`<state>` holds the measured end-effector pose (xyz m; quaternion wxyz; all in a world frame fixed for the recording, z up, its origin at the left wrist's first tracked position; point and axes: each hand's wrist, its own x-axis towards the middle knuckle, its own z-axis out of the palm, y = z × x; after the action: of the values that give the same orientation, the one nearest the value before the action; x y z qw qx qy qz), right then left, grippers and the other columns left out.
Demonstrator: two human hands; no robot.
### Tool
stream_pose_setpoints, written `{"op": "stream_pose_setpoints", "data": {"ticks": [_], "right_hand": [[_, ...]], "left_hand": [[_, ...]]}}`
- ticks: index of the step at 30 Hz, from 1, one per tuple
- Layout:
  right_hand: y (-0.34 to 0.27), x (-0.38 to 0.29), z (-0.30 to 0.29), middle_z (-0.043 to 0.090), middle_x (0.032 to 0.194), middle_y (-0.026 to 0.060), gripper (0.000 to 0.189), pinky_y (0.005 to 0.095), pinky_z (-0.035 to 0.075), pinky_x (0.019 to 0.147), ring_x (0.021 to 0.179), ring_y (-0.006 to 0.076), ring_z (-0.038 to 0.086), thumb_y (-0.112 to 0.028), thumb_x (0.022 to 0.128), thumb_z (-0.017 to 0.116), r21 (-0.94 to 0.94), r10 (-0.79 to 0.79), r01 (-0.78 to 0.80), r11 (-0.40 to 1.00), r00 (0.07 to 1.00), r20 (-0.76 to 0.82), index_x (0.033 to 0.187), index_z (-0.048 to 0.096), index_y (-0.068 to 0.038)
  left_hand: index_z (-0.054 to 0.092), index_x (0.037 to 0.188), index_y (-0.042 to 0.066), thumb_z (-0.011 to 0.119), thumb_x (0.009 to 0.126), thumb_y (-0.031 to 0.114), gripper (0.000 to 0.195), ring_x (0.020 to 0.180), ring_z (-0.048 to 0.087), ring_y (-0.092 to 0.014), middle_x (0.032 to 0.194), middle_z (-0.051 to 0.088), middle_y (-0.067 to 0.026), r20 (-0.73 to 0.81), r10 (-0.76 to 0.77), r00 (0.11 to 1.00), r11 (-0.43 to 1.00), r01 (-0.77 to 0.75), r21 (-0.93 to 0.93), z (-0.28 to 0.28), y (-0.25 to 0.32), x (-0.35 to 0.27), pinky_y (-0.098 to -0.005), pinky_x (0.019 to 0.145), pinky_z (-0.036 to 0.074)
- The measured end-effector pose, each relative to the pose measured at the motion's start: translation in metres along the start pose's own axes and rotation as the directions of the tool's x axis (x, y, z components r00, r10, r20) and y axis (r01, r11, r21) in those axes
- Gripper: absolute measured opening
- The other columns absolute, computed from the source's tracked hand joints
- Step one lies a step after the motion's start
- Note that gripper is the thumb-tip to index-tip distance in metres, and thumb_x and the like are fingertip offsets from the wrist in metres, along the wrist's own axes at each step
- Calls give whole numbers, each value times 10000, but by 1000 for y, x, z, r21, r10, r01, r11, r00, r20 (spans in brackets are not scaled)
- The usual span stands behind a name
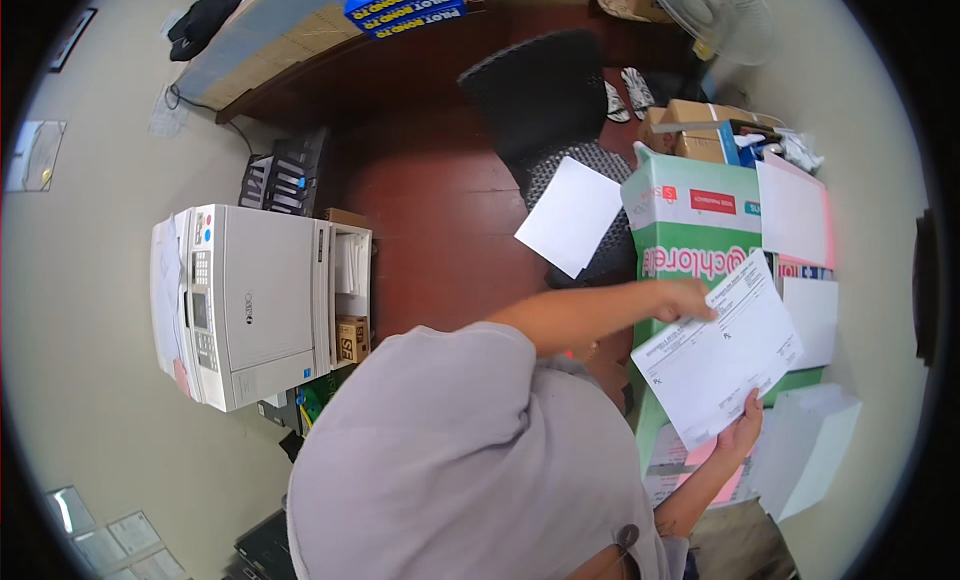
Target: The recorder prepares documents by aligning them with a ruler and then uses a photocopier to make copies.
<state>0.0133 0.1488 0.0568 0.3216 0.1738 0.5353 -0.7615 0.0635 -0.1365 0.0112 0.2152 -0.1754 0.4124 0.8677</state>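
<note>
White printed paper (724,351) bearing two prescription-style forms is held at a tilt above the green-covered surface at the right. My left hand (686,300) pinches its upper edge. My right hand (741,428) grips its lower edge, with the thumb on top. Whether it is one sheet or several, I cannot tell. White paper (574,212) lies on the seat of a black chair (536,92), left of the green box-like surface (694,239). More white paper (796,212) with pink sheets (829,227) lies beyond my hands, and another white stack (810,321) is beside it.
A tall block of white paper (810,445) stands at the lower right. Cardboard boxes (694,130) and a fan (712,14) are at the upper right. Across the red floor (442,205) stands a printing machine (270,295). Blue paper packs (405,8) sit at the top.
</note>
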Motion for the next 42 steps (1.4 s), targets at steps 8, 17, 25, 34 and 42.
{"op": "stream_pose_setpoints", "data": {"ticks": [8, 17, 25, 34, 42], "right_hand": [[49, 26, -52, 504, 1352, 197, 435, 478, 466, 1033, 1235, 320, 526, -132, 1022, 460, 88, -38, 49, 995, 992, -124, 1413, 356, 29], [104, 29, -100, 467, 1403, 210, 457, 538, 390, 1079, 1294, 361, 462, -186, 1031, 458, 241, 45, 75, 968, 887, -459, 1402, 360, 62], [112, 26, -95, 493, 1365, 204, 450, 527, 411, 1059, 1252, 354, 496, -180, 1023, 474, 153, -9, 117, 981, 822, -569, 1392, 370, 56], [117, 22, -94, 527, 1336, 177, 409, 465, 449, 1041, 1231, 307, 524, -141, 1003, 519, 93, -95, 164, 982, 857, -506, 1353, 425, 49], [128, 18, -90, 562, 1286, 186, 389, 449, 487, 1003, 1176, 296, 570, -149, 1001, 530, 128, -104, 186, 974, 872, -478, 1323, 451, 55]], "left_hand": [[601, 1228, -36, 757, 821, 311, 557, 1027, 644, -253, 1144, 656, -173, -249, 359, 899, 834, -189, 518, -109, 26, -35, -377, 868, 522], [390, 1370, -17, 818, 733, 302, 832, 1288, 415, -414, 1378, 434, -224, -454, 890, 48, 289, 710, 642, -368, 173, -199, -502, 1012, 415], [221, 1515, 77, 623, 876, 170, 760, 1231, 481, -395, 1344, 456, -192, -671, 704, 235, 232, 816, 529, -408, 161, -200, -494, 991, 446], [209, 1517, 74, 480, 933, 105, 645, 1188, 511, -420, 1289, 463, -240, -695, 683, 226, 145, 890, 432, -407, 150, -238, -497, 951, 495], [43, 1552, 75, 614, 854, 151, 905, 1294, 464, -406, 1470, 336, -252, -871, 471, 140, 301, 902, 308, -413, 124, -298, -459, 1060, 420]]}}
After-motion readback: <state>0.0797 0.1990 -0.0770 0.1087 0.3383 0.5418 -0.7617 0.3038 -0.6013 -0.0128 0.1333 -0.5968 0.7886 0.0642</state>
